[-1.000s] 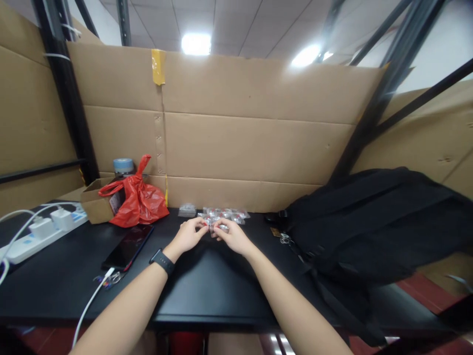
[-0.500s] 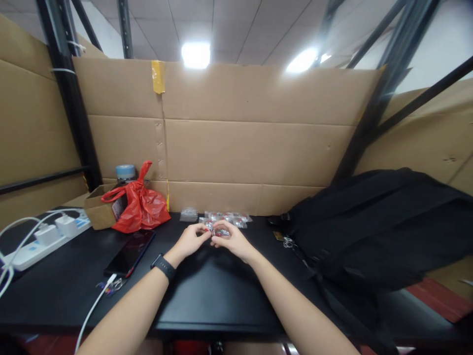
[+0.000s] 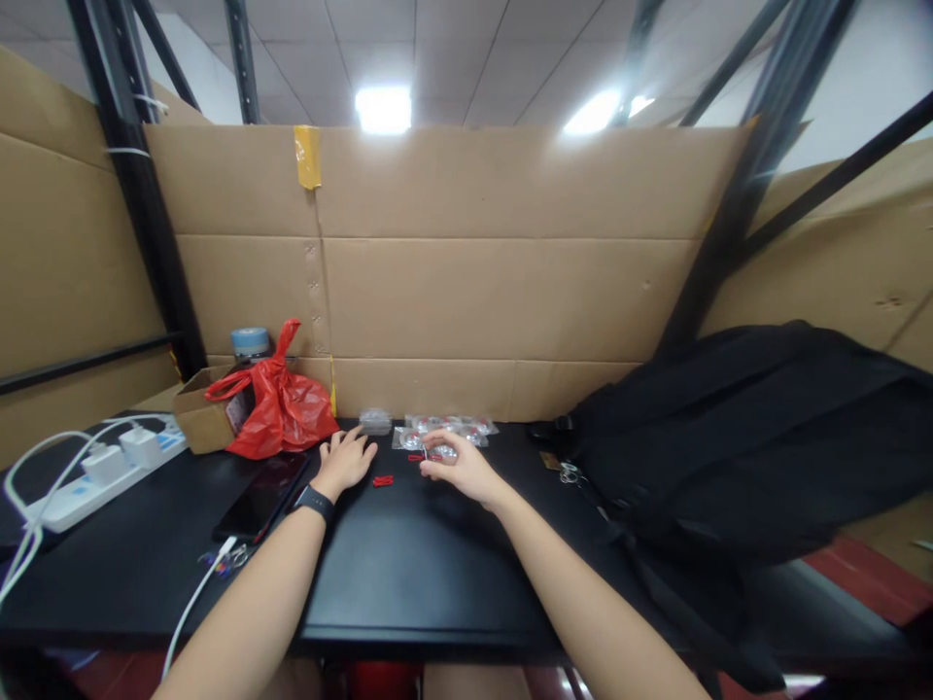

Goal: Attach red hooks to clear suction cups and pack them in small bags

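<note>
My left hand (image 3: 344,463), with a dark watch on its wrist, is open, its spread fingers near the small stack of clear plastic bags (image 3: 375,421). A little red cord bundle (image 3: 383,480) lies on the black table to the right of that hand. My right hand (image 3: 463,472) pinches a small silvery piece (image 3: 426,453); red shows beside it, and its exact kind is too small to make out. Just behind the right hand are several clear packets (image 3: 466,429) with silvery and red contents.
On the left are a phone (image 3: 262,496) on a white cable, a power strip (image 3: 109,481), a small carton (image 3: 202,413) and a red plastic bag (image 3: 288,413). A black backpack (image 3: 750,447) fills the right side. Cardboard (image 3: 481,292) walls the back.
My left hand has let go and moved left, opening near the clear bags. A red cord bundle now lies on the table. My right hand has stayed nearly in place.
</note>
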`<state>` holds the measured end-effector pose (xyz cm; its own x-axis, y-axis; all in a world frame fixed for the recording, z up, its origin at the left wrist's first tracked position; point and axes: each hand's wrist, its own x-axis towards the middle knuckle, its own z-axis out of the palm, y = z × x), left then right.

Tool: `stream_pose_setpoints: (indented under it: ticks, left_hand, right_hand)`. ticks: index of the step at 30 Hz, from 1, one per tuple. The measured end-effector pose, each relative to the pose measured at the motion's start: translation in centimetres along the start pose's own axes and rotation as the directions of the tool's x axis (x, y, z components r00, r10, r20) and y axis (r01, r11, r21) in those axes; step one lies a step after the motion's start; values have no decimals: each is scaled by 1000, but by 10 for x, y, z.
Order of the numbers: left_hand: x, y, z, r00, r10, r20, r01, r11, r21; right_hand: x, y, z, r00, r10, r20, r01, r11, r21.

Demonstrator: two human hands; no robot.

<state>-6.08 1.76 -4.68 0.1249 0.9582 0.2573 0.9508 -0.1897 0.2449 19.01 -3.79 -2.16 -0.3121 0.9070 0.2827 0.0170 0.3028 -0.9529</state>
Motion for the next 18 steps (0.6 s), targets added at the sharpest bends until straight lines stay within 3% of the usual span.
stream_pose_setpoints:
  ticks: [4,9,14,16,18]
  left_hand:
    - [6,-2,5,1000,8,-25,-8,1000,-15]
    - [4,3,-8,977,49,-209,-59,997,-41]
    - [-3,20,-24,881,205,-427,-303,937,-176]
    - [-9,33,-27,858,231,-459,-399,862,-312]
    - [-18,49,-28,866,257,-429,-448,779,-439]
  right_hand:
    - [1,0,1,1000,-4,3,4,1000,-29]
    - [2,-1,-2,999,-33,-30,31,998,-61]
    - [5,2,-17,983,-141,-117,118,976,-181]
    - [8,5,-25,969,-203,-139,158,947,-279]
    - [11,9,-33,957,-258,-133,188,901,-392]
